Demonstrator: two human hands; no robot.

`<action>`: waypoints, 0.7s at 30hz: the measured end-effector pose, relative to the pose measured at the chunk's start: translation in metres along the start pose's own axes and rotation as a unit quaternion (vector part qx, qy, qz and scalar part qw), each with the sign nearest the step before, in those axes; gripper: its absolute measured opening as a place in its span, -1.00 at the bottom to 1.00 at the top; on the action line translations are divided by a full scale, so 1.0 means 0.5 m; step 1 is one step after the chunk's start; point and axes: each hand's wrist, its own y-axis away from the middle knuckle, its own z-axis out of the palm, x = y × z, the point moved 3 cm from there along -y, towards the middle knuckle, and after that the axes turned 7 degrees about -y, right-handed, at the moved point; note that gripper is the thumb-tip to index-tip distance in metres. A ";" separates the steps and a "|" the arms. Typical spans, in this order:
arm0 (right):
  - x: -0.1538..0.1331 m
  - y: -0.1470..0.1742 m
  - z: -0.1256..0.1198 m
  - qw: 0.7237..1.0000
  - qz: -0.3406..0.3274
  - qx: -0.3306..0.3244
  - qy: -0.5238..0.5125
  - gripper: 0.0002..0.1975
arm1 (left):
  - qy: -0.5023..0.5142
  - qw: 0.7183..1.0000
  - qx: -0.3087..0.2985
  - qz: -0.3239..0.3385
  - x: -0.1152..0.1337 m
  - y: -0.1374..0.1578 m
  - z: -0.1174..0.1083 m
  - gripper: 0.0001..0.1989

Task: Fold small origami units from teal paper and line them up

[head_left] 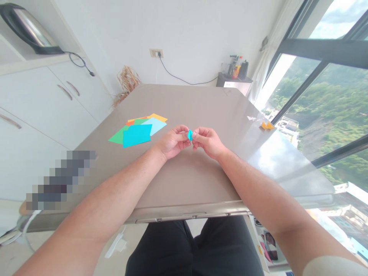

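Your bare forearms (122, 191) foremost, left hand (173, 142) and right hand (209, 142) are pinching folded turquoise paper (190, 135) mid-frame, probably steadying it.

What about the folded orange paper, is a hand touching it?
No, the folded orange paper lies far right on the table, while the left hand and right hand hold a blue piece.

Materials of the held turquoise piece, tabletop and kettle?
Turquoise piece: probably matte paper, judging by its angular, folded shape. Tabletop: smooth, glossy, bright reflections at right; laminate or glass, unclear. Kettle: body likely polished metal, given its shiny streaks; black handle perhaps plastic.
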 end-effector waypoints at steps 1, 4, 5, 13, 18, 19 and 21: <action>-0.001 0.000 0.001 1.000 -0.001 0.004 -0.004 -0.60 | 0.000 1.000 0.006 0.006 0.002 0.000 -0.001 -0.66; -0.002 -0.001 0.001 1.000 -0.016 0.011 0.009 -0.61 | -0.004 1.000 0.017 0.014 0.006 -0.002 -0.007 -0.67; -0.003 -0.001 0.001 1.000 -0.022 0.013 0.017 -0.60 | -0.006 1.000 0.017 0.015 0.007 -0.003 -0.008 -0.67; 0.004 -0.003 0.001 0.999 -0.027 0.000 0.047 -0.58 | -0.026 0.999 0.008 0.034 0.001 -0.008 0.000 -0.60; 0.008 -0.005 0.003 0.998 -0.038 0.010 0.055 -0.61 | -0.024 0.999 -0.004 0.037 0.000 -0.008 0.003 -0.61; 0.008 -0.005 0.003 0.997 -0.038 0.021 0.062 -0.62 | -0.025 0.999 0.003 0.038 0.000 -0.008 0.001 -0.61; 0.005 -0.005 0.000 0.995 -0.042 0.054 0.077 -0.66 | -0.035 0.997 0.038 0.051 0.003 -0.008 -0.004 -0.62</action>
